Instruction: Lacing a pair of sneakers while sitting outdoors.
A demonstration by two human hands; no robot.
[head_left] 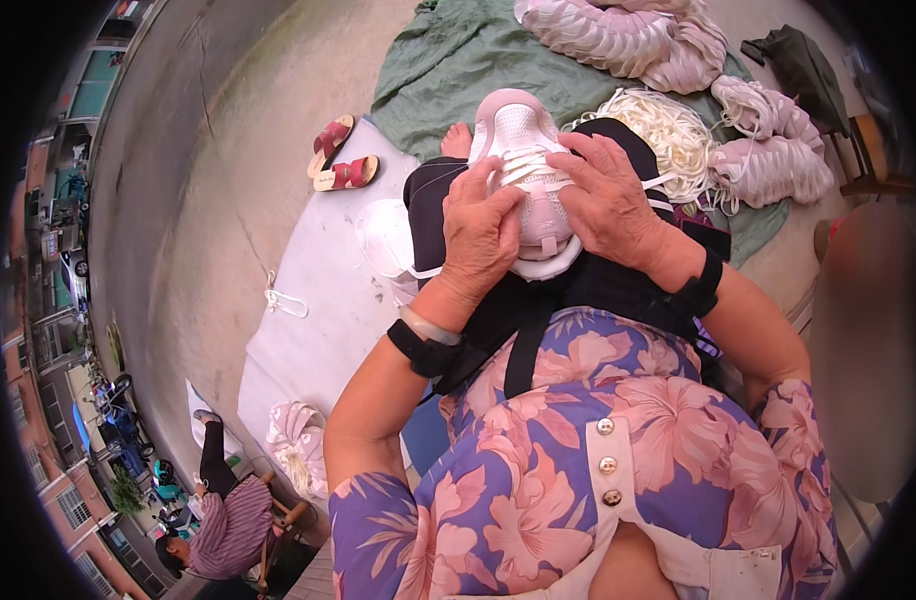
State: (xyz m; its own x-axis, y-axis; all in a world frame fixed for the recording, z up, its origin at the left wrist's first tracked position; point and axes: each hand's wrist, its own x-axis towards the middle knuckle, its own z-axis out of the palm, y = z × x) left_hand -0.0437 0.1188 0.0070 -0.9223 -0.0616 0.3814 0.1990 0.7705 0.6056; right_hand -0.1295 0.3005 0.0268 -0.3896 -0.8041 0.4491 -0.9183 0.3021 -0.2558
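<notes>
A pink and white shoe upper [541, 220] rests across my lap, toe pointing away from me, with a white shoelace [526, 165] crossing its front. My left hand [478, 225] grips its left side, the thumb pressed near the tongue. On the other side, my right hand [610, 205] has its fingers bent over the lace rows and the upper's edge. A loose lace end [660, 182] sticks out past the right hand. The fingertips partly hide the eyelets, so I cannot see exactly how the lace runs there.
A heap of white laces [663, 130] lies right of my knees on a green cloth [433, 75]. Bundled pink uppers [598, 40] sit beyond, with more uppers [778, 165] at right. Red slippers [346, 174] lie left. Another person [233, 525] sits at lower left.
</notes>
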